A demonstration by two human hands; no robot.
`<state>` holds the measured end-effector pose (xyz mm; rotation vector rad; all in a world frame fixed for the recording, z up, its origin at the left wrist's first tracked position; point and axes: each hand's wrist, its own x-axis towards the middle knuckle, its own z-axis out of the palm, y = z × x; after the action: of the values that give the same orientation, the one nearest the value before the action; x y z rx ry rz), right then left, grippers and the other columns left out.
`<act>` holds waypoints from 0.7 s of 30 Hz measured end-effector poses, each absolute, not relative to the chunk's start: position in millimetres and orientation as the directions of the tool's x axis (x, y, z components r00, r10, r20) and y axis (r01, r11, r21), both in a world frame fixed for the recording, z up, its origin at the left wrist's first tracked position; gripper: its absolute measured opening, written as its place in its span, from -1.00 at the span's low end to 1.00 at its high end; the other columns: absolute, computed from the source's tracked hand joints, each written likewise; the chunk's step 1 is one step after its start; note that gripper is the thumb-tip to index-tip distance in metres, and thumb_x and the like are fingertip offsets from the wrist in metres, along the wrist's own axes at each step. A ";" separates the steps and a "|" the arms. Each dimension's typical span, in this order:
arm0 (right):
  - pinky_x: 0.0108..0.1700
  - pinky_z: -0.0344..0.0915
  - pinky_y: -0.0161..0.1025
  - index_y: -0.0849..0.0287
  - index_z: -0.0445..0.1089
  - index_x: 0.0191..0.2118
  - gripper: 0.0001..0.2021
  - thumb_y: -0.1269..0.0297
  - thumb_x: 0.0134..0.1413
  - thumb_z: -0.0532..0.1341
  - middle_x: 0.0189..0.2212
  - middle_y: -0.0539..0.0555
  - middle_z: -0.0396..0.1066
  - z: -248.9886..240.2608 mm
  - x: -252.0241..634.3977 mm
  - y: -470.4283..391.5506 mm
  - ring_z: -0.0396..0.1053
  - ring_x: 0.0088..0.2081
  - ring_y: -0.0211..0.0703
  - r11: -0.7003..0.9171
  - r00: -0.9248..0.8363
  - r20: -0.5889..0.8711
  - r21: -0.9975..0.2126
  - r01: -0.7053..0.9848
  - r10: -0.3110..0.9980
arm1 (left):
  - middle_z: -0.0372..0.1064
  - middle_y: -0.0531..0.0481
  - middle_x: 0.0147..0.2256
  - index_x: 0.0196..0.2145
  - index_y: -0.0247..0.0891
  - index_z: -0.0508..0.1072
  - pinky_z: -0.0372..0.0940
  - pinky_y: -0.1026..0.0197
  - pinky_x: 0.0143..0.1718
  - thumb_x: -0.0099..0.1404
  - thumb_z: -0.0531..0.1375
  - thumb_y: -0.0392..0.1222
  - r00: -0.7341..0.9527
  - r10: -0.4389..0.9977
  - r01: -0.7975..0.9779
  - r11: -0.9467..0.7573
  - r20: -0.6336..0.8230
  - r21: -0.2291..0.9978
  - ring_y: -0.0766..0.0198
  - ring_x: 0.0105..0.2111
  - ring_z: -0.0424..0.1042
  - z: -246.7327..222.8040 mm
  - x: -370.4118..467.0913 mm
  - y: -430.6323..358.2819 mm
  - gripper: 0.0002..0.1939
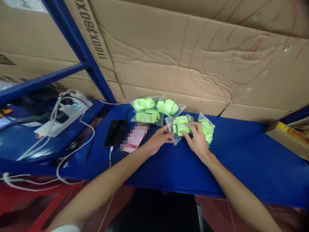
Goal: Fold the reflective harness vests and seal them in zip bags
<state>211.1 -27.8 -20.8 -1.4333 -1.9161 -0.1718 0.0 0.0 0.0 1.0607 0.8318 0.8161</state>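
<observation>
A clear zip bag with a folded yellow-green reflective vest (179,126) lies in front of me on the blue table (241,158). At its left edge, my left hand (159,140) is closed on the plastic. My right hand (198,140) rests on the right part of the same bag, thumb and fingers apart. Just beyond the right hand, partly hidden by it, is another bagged vest (208,129). Several more lie together at the back, among them a lower bagged vest (147,116) and a right-hand bagged vest (167,107).
Left of my hands lie a phone with a lit, blurred screen (135,138) and a dark device (115,132) with a white cable. Farther left is a white power strip (65,114) with tangled cords. A cardboard wall (169,48) stands behind; a cardboard box (285,137) sits at right.
</observation>
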 end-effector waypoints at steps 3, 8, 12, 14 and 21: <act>0.29 0.40 0.13 0.18 0.44 0.17 -0.68 0.18 0.43 0.18 0.17 0.30 0.33 -25.1 209.4 -28.9 0.32 0.32 0.19 0.381 -0.150 0.583 -0.296 0.876 0.798 | 0.37 0.06 -0.34 0.08 -0.27 0.40 0.50 0.02 -0.07 0.20 0.36 -0.01 0.383 0.909 -0.170 0.245 -0.165 0.955 0.32 -0.36 0.45 -14.5 0.2 -4.4 -0.45; 0.29 0.29 0.32 0.05 0.36 0.27 -0.63 0.28 0.43 0.17 0.20 0.23 0.39 -17.6 194.8 -46.6 0.24 0.36 0.30 0.409 -0.264 0.553 -0.155 0.899 0.790 | 0.50 -0.01 -0.30 0.01 -0.22 0.41 0.48 0.02 -0.10 0.27 0.33 -0.13 0.390 0.918 -0.012 0.087 -0.076 0.996 0.20 -0.31 0.53 -12.0 -3.7 -12.9 -0.62; -0.02 0.50 0.04 0.15 0.36 0.23 -0.60 0.16 0.37 0.27 0.01 0.20 0.52 -20.1 185.2 -54.8 0.52 -0.03 0.08 0.505 -0.352 0.484 -0.231 0.831 0.801 | 0.41 -0.26 0.22 0.04 -0.17 0.56 0.02 -0.39 0.40 0.36 0.31 -0.13 0.332 0.939 0.347 -0.205 0.085 0.915 -0.20 0.26 0.35 8.0 -26.2 -14.1 -0.69; -0.05 0.52 -0.03 0.16 0.43 0.11 -0.74 0.25 0.39 0.24 -0.08 0.15 0.57 -23.4 187.2 -53.2 0.56 -0.09 0.02 0.498 -0.324 0.486 -0.286 0.819 0.812 | 0.24 -0.36 0.35 0.25 -0.20 0.46 -0.34 -0.55 0.43 0.44 0.25 -0.03 0.212 0.951 0.734 -0.306 0.223 0.606 -0.35 0.40 0.13 14.5 -41.2 -10.9 -0.52; -0.19 0.55 -0.35 0.02 0.52 0.03 -0.79 0.26 0.47 0.15 -0.21 -0.07 0.66 -12.6 211.5 -47.0 0.65 -0.21 -0.24 0.362 -0.193 0.319 -0.647 0.672 0.928 | 0.54 -0.52 -0.08 0.38 -0.44 0.30 0.02 -0.56 0.26 0.42 0.07 0.39 0.087 0.970 0.994 -0.071 0.227 -0.078 -0.43 0.11 0.43 9.3 -75.9 0.1 -0.10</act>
<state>211.5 -47.0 -12.6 -1.3852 -1.9465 0.4826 -75.9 0.1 9.3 2.4613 2.2707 0.1937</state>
